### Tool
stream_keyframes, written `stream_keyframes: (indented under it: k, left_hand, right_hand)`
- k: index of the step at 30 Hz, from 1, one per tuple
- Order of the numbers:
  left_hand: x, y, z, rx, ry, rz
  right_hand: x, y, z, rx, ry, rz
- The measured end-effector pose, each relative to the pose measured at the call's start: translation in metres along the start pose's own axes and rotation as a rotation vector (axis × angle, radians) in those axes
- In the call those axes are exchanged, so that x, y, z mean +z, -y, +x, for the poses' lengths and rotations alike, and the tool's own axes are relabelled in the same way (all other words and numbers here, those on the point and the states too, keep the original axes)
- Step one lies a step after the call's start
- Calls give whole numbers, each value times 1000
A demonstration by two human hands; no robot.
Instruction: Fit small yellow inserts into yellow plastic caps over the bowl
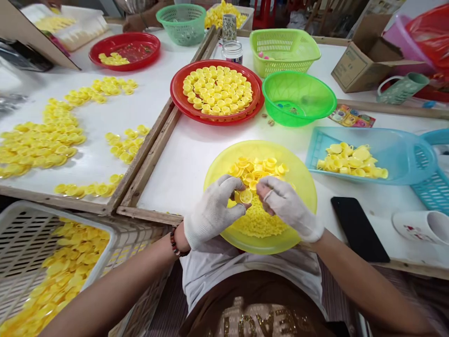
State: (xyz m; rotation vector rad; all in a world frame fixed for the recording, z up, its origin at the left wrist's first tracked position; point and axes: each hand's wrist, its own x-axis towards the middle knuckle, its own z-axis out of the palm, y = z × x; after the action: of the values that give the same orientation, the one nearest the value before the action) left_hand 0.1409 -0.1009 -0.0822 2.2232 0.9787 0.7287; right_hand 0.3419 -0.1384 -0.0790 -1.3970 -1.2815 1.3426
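Observation:
Gloved in white, my left hand point(217, 208) grips a small yellow plastic cup point(246, 196) between thumb and fingers, its round opening facing me. My right hand point(286, 206), also in a white glove with bare fingertips, is pinched closed just right of that cup; whatever is in its fingertips is too small to make out. Both hands are over a yellow round tray point(301, 178). Loose yellow cups point(257, 168) are heaped in the tray's far half, and a pile of tiny yellow pieces point(261, 222) covers its near half.
Behind is a red tray point(175, 89) of yellow cups, beside a green bowl point(298, 96). To the right are a blue basket point(396, 145), a black phone point(359, 229) and a white mug point(414, 224). A wooden ledge point(147, 154) and white crate point(108, 234) lie left.

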Motion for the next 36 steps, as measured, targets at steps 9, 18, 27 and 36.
stream_keyframes:
  k: [9,18,27,36]
  left_hand:
    - [4,6,-5,49,-33,105]
    - [7,9,-8,36,18,92]
    - [-24,15,-15,-8,-171,7]
    - [-185,134,-53,-579,-550,478]
  right_hand:
    - [-3,-8,-2,48,170,50]
    - [3,-4,1,23,146,-75]
    - [-2,-20,-8,68,212,-228]
    - [3,-32,-7,-2,280,-484]
